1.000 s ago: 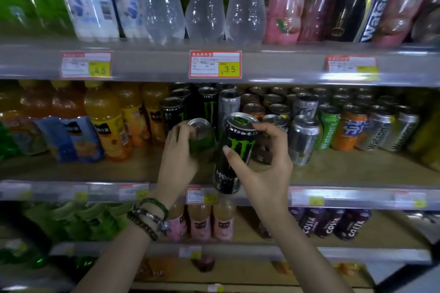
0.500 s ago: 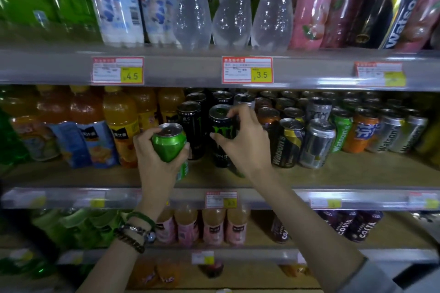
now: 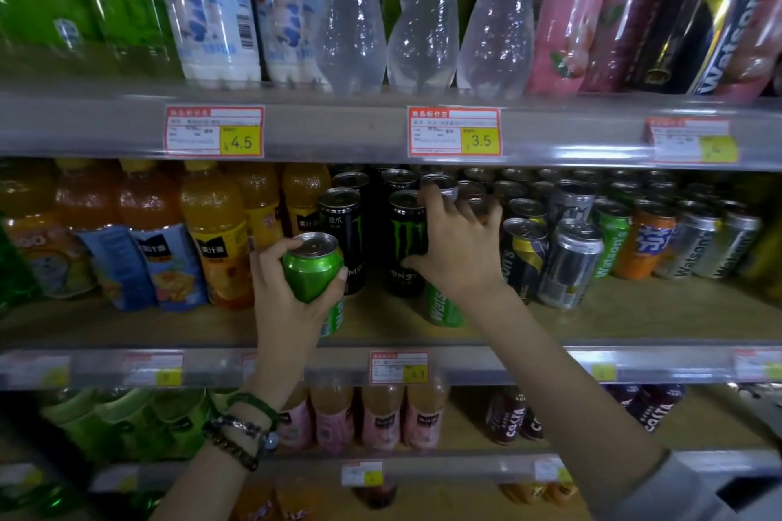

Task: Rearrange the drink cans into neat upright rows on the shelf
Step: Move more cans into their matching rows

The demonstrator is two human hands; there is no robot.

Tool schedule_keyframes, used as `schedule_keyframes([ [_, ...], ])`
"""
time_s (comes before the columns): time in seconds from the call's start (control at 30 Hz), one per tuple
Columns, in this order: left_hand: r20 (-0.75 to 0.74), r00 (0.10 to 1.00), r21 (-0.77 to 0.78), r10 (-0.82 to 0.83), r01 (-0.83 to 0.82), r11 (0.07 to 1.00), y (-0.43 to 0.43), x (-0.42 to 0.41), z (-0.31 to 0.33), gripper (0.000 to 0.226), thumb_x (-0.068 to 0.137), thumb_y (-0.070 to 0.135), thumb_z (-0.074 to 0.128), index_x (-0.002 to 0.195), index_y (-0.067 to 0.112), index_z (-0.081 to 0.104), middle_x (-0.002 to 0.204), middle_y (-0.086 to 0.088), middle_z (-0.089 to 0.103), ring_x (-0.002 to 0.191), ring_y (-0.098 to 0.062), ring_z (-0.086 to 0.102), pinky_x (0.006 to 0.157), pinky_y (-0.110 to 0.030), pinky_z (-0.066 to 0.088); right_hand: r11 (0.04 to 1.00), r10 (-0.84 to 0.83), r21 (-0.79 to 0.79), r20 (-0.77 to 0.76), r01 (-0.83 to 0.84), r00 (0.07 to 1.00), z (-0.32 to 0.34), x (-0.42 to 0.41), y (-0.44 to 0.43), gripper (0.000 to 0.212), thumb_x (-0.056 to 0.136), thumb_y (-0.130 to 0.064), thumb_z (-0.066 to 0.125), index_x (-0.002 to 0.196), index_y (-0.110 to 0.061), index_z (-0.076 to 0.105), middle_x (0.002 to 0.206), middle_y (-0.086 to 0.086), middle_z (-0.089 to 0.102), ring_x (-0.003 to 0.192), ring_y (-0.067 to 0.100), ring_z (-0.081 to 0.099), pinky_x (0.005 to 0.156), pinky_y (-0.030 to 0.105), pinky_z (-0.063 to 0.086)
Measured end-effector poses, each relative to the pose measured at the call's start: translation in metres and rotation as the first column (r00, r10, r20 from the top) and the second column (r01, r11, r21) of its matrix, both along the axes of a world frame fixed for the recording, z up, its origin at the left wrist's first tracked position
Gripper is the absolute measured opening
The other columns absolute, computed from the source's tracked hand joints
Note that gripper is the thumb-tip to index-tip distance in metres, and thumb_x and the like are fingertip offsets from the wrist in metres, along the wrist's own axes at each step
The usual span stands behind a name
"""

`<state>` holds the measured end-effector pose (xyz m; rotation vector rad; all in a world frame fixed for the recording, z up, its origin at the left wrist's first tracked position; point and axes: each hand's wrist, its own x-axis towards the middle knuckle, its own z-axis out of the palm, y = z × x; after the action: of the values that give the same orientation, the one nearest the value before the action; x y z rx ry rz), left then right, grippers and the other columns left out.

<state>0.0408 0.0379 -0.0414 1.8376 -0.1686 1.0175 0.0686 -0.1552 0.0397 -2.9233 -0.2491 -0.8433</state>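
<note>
While left hand (image 3: 292,300) grips glossy green can (image 3: 311,269); right hand (image 3: 459,250) steadies black can (image 3: 406,241)

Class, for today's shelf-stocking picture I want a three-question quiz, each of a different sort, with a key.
1. True or false: the left hand holds a small green aluminium can.
2. The right hand grips which? A) tall black can with green claw logo B) an orange juice bottle
3. Fill in: the yellow price tag above the right hand reads ___.

Key: 1 true; 2 A; 3 3.5
</note>
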Motion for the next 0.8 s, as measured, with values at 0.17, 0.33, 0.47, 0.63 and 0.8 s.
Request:
schedule_keyframes([
  [0.17, 0.008, 1.0, 0.009, -0.025, 0.025, 1.0, -0.001, 0.002, -0.002, 0.062, 0.074, 0.024, 0.082, 0.118, 0.032, 0.039, 0.116, 0.001, 0.041, 0.106, -0.007, 0.045, 0.084, -0.005, 0.038, 1.0, -0.004, 0.005, 0.033, 0.004, 0.999, -0.001, -0.001, -0.005, 0.078, 0.073, -0.038, 0.084, 0.134, -0.02, 0.04, 0.119, -0.001, 0.067, 0.117, 0.025, 0.062, 0.11, 0.052, 0.025],
  [0.33, 0.014, 0.999, 0.011, -0.037, 0.037, 0.999, -0.005, 0.003, -0.003, 0.062, 0.074, 0.025, 0.083, 0.118, 0.031, 0.04, 0.116, 0.002, 0.041, 0.107, -0.008, 0.045, 0.086, -0.006, 0.037, 0.999, 0.022, -0.029, 0.07, -0.02, 0.997, 0.0, 0.007, 0.001, 0.071, 0.072, -0.037, 0.084, 0.129, -0.02, 0.045, 0.109, 0.001, 0.07, 0.109, 0.026, 0.066, 0.109, 0.049, 0.025],
  [0.47, 0.024, 0.999, 0.007, -0.048, 0.048, 0.999, -0.008, 0.0, 0.003, 0.063, 0.073, 0.03, 0.081, 0.116, 0.042, 0.036, 0.116, 0.003, 0.04, 0.106, -0.008, 0.046, 0.086, -0.012, 0.041, 0.999, 0.009, -0.054, 0.044, -0.007, 0.999, 0.001, 0.015, 0.005, 0.073, 0.074, -0.036, 0.082, 0.133, -0.019, 0.042, 0.119, 0.003, 0.067, 0.119, 0.028, 0.06, 0.112, 0.053, 0.023],
  [0.63, 0.04, 0.997, 0.007, -0.067, 0.067, 0.998, -0.014, -0.005, 0.01, 0.06, 0.074, 0.034, 0.079, 0.115, 0.043, 0.036, 0.118, 0.0, 0.043, 0.106, -0.008, 0.047, 0.085, -0.01, 0.041, 0.998, 0.034, -0.053, 0.069, -0.03, 0.997, -0.007, 0.018, 0.004, 0.081, 0.074, -0.043, 0.081, 0.138, -0.018, 0.041, 0.131, 0.004, 0.063, 0.123, 0.031, 0.059, 0.113, 0.058, 0.022],
  [0.8, 0.056, 0.996, 0.012, -0.073, 0.072, 0.997, -0.025, -0.009, 0.012, 0.062, 0.075, 0.021, 0.082, 0.117, 0.03, 0.038, 0.117, -0.003, 0.043, 0.105, 0.013, 0.045, 0.082, -0.004, 0.039, 0.978, 0.086, 0.157, 0.309, -0.14, 0.947, -0.018, 0.001, -0.012, 0.052, 0.084, -0.041, 0.07, 0.127, -0.017, 0.052, 0.119, 0.005, 0.066, 0.117, 0.03, 0.058, 0.106, 0.053, 0.035],
])
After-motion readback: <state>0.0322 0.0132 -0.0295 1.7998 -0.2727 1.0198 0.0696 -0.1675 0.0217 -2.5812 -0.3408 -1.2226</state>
